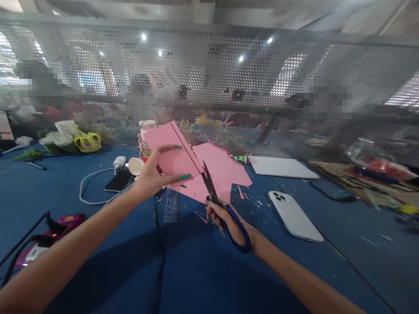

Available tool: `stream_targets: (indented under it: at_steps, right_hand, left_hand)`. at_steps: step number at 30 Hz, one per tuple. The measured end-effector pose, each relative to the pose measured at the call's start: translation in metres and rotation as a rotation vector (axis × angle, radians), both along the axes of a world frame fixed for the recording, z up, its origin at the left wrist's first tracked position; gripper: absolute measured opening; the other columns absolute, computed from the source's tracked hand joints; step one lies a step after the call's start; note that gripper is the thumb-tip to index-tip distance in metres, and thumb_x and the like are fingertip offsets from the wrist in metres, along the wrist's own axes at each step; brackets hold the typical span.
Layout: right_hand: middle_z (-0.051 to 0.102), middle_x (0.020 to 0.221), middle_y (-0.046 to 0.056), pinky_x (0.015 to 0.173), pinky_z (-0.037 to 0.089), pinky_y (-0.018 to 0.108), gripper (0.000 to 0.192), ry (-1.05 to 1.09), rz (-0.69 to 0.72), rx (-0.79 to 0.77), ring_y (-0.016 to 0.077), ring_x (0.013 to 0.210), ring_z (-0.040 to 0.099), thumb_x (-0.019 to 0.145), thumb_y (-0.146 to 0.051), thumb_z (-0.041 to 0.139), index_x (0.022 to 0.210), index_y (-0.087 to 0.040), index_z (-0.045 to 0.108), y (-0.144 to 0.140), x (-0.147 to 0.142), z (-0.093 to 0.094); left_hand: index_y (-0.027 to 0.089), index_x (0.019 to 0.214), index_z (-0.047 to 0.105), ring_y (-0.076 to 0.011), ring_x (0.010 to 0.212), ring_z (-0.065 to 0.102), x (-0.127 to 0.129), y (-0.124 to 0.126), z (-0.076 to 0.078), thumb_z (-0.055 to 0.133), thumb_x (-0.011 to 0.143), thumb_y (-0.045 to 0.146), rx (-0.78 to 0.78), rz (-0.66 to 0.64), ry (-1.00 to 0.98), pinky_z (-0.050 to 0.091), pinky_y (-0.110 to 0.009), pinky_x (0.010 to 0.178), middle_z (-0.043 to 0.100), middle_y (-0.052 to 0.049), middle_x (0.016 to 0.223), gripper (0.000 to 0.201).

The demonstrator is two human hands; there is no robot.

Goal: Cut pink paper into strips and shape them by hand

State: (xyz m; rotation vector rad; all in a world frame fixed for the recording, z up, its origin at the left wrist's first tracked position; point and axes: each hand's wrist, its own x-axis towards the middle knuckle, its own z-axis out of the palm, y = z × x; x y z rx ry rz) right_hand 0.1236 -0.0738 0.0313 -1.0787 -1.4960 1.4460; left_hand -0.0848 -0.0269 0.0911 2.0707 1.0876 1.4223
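Note:
My left hand (157, 172) is closed on a pink paper sheet (173, 152), which it holds up and tilted above the table. Two dark lines run along the sheet's right edge. In my right hand (225, 220) is a pair of scissors (238, 229) with blue handles, its dark blades parted at the sheet's lower right corner. Whether the blades touch the paper I cannot tell. More pink paper (219, 163) lies behind and under the blades, with small scraps around it. A clear plastic ruler (171, 205) rests on the table below the sheet.
A white phone (294, 216) lies on the blue table (203, 274) at right. A dark phone (118, 181) with a white cable is at left, near a purple power strip (54, 237). A black cord (159, 261) crosses the front. Behind stands a perforated metal screen (209, 69).

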Motion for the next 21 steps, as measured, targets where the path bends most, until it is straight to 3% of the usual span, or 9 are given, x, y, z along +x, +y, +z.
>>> stream_targets:
  at_steps: [6,21]
  right_hand:
    - [0.031,0.046,-0.008,0.034,0.024,0.02,0.042,-0.064,0.036,0.098,0.0057,0.037,0.028,0.076,-0.058,0.045,0.06,-0.02,0.043,-0.0014,-0.0004,0.0005]
    - [0.034,0.049,-0.007,0.036,0.027,0.02,0.036,-0.111,0.03,0.175,0.0067,0.039,0.031,0.079,-0.054,0.045,0.065,-0.021,0.042,-0.0027,0.0019,-0.0007]
  left_hand:
    - [0.021,0.113,0.048,-0.0251,0.113,0.047,0.0045,-0.0021,-0.0004,0.076,0.058,0.033,0.023,-0.044,0.031,0.041,-0.04,0.095,0.053,-0.008,0.119,0.063]
    - [0.021,0.115,0.046,-0.0244,0.113,0.048,0.0042,-0.0013,-0.0027,0.075,0.059,0.032,0.01,-0.073,0.044,0.042,-0.037,0.093,0.052,-0.008,0.121,0.064]
